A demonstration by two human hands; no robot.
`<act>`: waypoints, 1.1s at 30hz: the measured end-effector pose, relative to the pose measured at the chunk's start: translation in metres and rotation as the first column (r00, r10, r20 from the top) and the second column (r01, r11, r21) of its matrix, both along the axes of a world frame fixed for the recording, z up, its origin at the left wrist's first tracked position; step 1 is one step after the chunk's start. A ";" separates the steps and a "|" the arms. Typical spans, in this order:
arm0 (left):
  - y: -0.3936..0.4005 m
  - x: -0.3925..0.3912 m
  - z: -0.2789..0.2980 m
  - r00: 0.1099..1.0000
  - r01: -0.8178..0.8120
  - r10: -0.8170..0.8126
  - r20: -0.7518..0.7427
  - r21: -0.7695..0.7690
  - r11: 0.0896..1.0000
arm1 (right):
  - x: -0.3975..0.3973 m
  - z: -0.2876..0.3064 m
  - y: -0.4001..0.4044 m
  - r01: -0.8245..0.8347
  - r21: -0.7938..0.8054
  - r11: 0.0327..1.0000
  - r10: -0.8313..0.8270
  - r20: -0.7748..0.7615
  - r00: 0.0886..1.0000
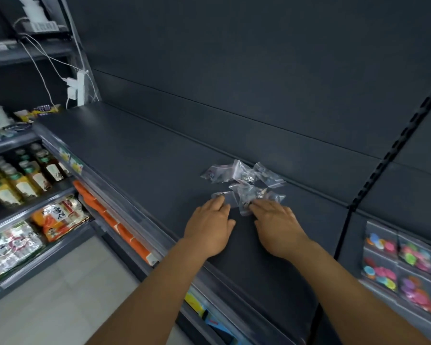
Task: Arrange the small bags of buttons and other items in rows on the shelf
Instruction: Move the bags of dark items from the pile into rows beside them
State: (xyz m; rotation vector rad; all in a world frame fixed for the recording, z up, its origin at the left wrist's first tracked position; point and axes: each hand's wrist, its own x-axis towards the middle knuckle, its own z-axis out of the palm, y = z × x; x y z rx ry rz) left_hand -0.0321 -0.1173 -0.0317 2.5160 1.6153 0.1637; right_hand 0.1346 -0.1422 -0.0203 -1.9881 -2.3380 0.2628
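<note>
Bare forearms reach up from the bottom of the view onto the dark grey shelf (139,155), and both hands lie palm-down at the near edge of a loose heap of clear zip bags (244,183). The left hand (209,225) rests flat with fingers together, its fingertips just touching the nearest bag on the heap's left side; its grip is loose and holds nothing that I can see. The right hand (276,227) has its fingers spread over the near right corner of the heap, pressing on one bag; whether it pinches that bag I cannot tell.

From both hands the heap lies straight ahead, towards the shelf's back panel, and stretches left to right across them. The right hand is slightly deeper into it, so it is probably better placed to draw the first bag out.

Further right, the next bay holds bags of coloured buttons (406,265) already set in rows.
</note>
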 end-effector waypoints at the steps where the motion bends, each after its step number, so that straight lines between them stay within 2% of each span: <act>1: -0.004 -0.002 0.000 1.000 0.018 -0.019 0.021 0.026 0.999 | 0.000 -0.002 -0.005 -0.010 0.016 1.000 0.010 -0.001 1.000; 4: -0.016 -0.011 -0.001 0.989 0.059 -0.074 0.130 0.119 0.991 | -0.003 -0.003 -0.022 -0.048 0.064 0.997 0.052 -0.061 0.997; 7: -0.013 -0.017 0.002 0.971 -0.007 -0.024 0.236 0.127 0.992 | -0.006 0.004 -0.028 -0.001 0.124 0.992 0.020 -0.151 0.988; 11: 0.003 -0.016 0.002 0.973 -0.044 0.039 0.227 0.018 0.999 | -0.014 0.009 -0.015 0.157 0.169 0.973 -0.102 -0.292 0.951; 14: 0.014 -0.016 0.000 0.969 -0.058 0.068 0.238 -0.051 0.997 | -0.022 0.007 -0.003 0.113 0.114 0.987 -0.083 -0.240 0.967; 16: 0.018 -0.018 0.000 0.953 -0.074 0.106 0.284 -0.119 0.990 | -0.029 0.006 0.004 0.079 0.049 0.996 -0.066 -0.227 0.972; 22: 0.022 -0.030 0.003 0.873 -0.058 0.190 0.449 -0.291 0.955 | -0.037 0.011 0.012 0.126 0.019 0.992 -0.122 -0.137 0.983; 25: 0.023 -0.038 0.006 0.789 -0.053 0.246 0.563 -0.337 0.940 | -0.038 0.017 0.007 0.194 0.049 0.980 -0.176 -0.248 0.953; 27: 0.024 -0.040 0.010 0.715 -0.042 0.295 0.634 -0.382 0.923 | -0.037 0.023 0.003 0.304 0.021 0.952 -0.270 -0.406 0.873; 28: 0.024 -0.040 0.012 0.671 -0.032 0.316 0.671 -0.400 0.916 | -0.037 0.026 0.002 0.379 -0.013 0.925 -0.333 -0.508 0.795; 29: 0.024 -0.040 0.014 0.625 -0.023 0.336 0.705 -0.414 0.910 | -0.036 0.028 0.000 0.450 -0.060 0.891 -0.387 -0.618 0.684; 31: 0.023 -0.037 0.017 0.554 -0.004 0.357 0.752 -0.426 0.905 | -0.035 0.033 -0.005 0.525 -0.191 0.829 -0.439 -0.805 0.400; 33: 0.021 -0.031 0.019 0.515 0.022 0.360 0.778 -0.432 0.902 | -0.035 0.038 -0.011 0.515 -0.315 0.798 -0.433 -0.893 0.125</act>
